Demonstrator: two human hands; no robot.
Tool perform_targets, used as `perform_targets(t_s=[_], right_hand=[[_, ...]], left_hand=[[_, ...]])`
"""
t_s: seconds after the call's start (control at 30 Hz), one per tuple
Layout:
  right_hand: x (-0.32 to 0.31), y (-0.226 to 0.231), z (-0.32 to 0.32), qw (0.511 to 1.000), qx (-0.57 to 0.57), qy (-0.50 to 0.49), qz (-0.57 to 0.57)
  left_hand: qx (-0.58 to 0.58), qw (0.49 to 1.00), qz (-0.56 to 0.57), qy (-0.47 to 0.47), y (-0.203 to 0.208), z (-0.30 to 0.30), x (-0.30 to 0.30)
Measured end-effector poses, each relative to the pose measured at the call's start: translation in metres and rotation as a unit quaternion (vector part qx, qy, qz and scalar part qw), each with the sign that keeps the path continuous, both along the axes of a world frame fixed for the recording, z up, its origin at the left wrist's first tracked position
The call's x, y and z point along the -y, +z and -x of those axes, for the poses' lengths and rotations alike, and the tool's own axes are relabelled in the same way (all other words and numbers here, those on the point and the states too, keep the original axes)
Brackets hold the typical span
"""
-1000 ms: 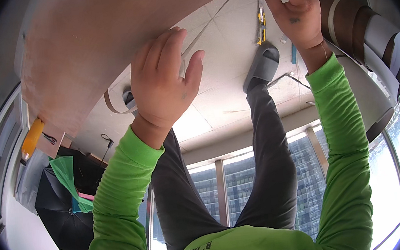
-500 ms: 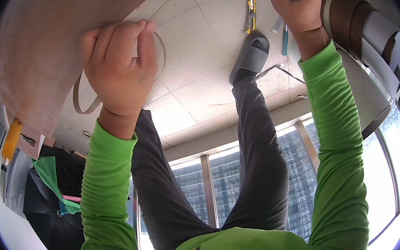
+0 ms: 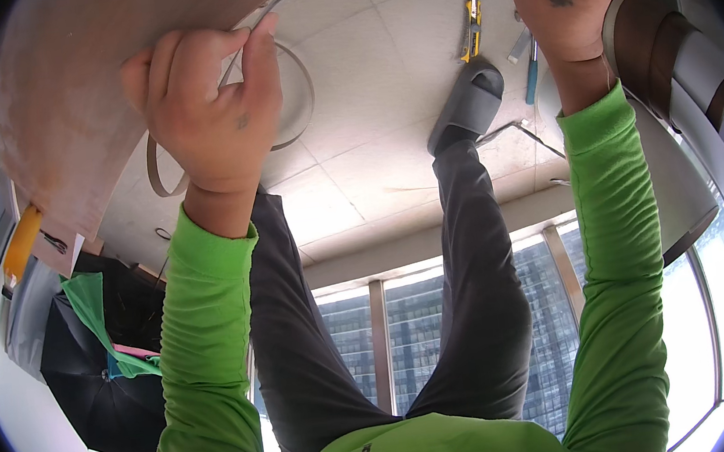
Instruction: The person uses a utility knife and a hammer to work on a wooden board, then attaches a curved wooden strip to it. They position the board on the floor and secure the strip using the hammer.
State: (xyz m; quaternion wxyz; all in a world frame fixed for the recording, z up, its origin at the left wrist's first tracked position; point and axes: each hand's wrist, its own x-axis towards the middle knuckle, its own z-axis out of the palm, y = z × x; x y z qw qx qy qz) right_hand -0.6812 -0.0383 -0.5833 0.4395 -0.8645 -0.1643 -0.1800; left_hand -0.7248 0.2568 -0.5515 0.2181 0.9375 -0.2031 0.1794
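Note:
My left hand (image 3: 214, 118) is closed, thumb and forefinger pinching a thin edging strip (image 3: 308, 77) along the rim of a large brown board (image 3: 65, 89). One loop of the strip curls to the right of the hand, another hangs below it on the left. Beyond the fingertips, the strip follows the board's edge up to the top of the picture. My right hand (image 3: 564, 6) is raised at the upper right, its fingers bent together as in a pinch. Its fingertips are cut off by the picture's top edge, so what they hold is hidden.
On the tiled floor lie a yellow utility knife (image 3: 471, 25) by my grey slipper (image 3: 468, 104) and a blue-handled tool (image 3: 532, 76). Brown and white rolled sheets (image 3: 671, 61) stand at the right. A black umbrella (image 3: 101, 386) lies at the lower left, near windows.
My left hand has shifted slightly up and left, still pinching the strip, whose right loop shows wider. My right hand has moved slightly right within the picture; the whole view has shifted a little too.

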Motion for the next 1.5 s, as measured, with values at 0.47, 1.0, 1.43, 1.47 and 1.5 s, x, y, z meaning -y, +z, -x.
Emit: perform_targets(t_s=[0.47,1.0,1.43,1.47,1.5], right_hand=[[-0.003,0.001,0.002,1.0,-0.009,-0.005,-0.008],[-0.013,0.003,0.012,0.995,-0.058,-0.076,0.0],[-0.021,-0.002,0.013,0.994,-0.08,-0.069,-0.041],[-0.022,-0.001,0.013,0.994,-0.08,-0.072,-0.034],[-0.023,-0.001,0.014,0.994,-0.08,-0.075,-0.028]], left_hand=[[-0.032,0.999,0.024,0.003,0.001,-0.003,-0.002],[-0.024,0.999,0.023,0.041,0.007,-0.001,-0.001],[-0.118,0.993,0.018,0.018,0.022,-0.011,-0.002],[-0.115,0.993,0.016,0.017,0.023,-0.011,-0.003],[-0.114,0.993,0.011,0.015,0.024,-0.011,-0.002]])
